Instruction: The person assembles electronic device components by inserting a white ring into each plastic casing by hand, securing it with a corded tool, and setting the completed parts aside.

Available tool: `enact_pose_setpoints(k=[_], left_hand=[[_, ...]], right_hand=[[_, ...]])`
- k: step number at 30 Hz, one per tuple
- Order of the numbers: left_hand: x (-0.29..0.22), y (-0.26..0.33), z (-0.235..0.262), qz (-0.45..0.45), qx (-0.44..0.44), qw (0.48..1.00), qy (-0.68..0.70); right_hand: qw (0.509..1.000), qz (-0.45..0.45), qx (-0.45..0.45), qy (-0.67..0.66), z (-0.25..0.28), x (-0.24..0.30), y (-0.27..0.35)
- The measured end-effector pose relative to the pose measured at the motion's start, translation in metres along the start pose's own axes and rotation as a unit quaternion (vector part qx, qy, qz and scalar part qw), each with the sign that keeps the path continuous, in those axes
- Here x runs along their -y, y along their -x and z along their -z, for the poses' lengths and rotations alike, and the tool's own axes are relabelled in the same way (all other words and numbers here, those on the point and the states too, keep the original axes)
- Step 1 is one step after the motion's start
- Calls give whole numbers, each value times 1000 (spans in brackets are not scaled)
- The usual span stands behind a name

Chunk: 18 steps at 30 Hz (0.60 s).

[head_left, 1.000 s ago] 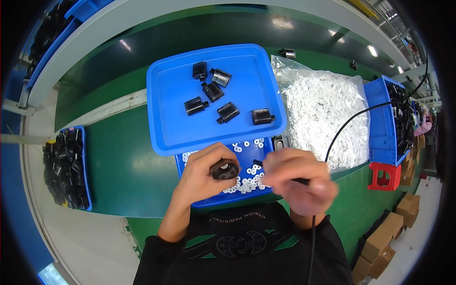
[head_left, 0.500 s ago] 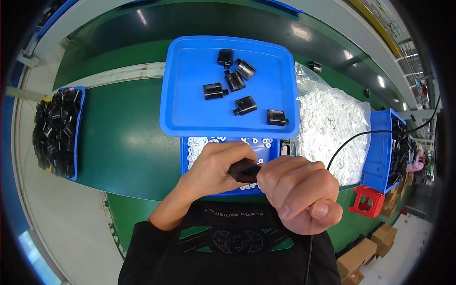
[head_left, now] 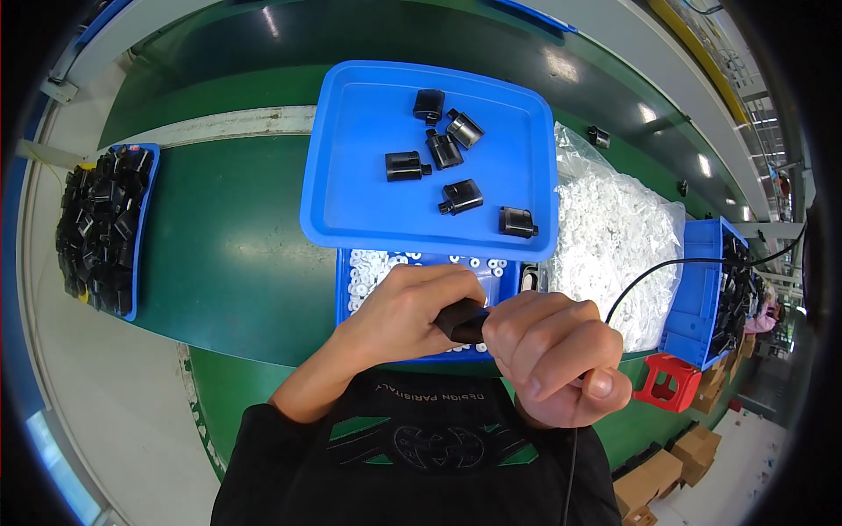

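My left hand (head_left: 399, 311) grips a small black plastic part (head_left: 462, 322) just over a blue bin of small white rings (head_left: 368, 272). My right hand (head_left: 548, 355) is closed around a tool with a black cable (head_left: 667, 267) and presses against the same part. Beyond the hands lies a large blue tray (head_left: 351, 193) with several black parts (head_left: 443, 149) scattered on it.
A clear bag of white pieces (head_left: 614, 237) lies at the right. A blue bin of black parts (head_left: 101, 223) stands at the left, another blue bin (head_left: 702, 298) at the right, with a red holder (head_left: 668, 383) near it. Cardboard boxes (head_left: 680, 460) stand lower right.
Both hands have come closer together and nearer to me, with the black part now pressed between them. My head has shifted, so the tray sits more to the middle.
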<state>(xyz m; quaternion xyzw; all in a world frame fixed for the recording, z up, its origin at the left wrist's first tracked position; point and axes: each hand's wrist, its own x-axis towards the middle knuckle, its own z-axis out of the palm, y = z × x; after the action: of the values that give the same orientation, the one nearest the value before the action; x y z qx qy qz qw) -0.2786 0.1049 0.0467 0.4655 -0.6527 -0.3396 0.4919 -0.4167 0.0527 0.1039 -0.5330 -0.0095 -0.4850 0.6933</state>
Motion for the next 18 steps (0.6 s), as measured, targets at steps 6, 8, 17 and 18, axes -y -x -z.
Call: enact_pose_setpoints(k=[6,8,17,18], left_hand=[[3,5,-2,6,-7,1000,-8],[5,7,-4,1,-19,1000,-18],[-1,-2,-4,-60,-40,993,-98],[0,-3,-4,-49,-20,994,-99]], right_hand=[[999,-21,4,28,2,-2,3],[998,-36,-3,46,4,-3,4],[999,-4,23,31,8,-6,9],[998,15,29,55,7,-7,9]])
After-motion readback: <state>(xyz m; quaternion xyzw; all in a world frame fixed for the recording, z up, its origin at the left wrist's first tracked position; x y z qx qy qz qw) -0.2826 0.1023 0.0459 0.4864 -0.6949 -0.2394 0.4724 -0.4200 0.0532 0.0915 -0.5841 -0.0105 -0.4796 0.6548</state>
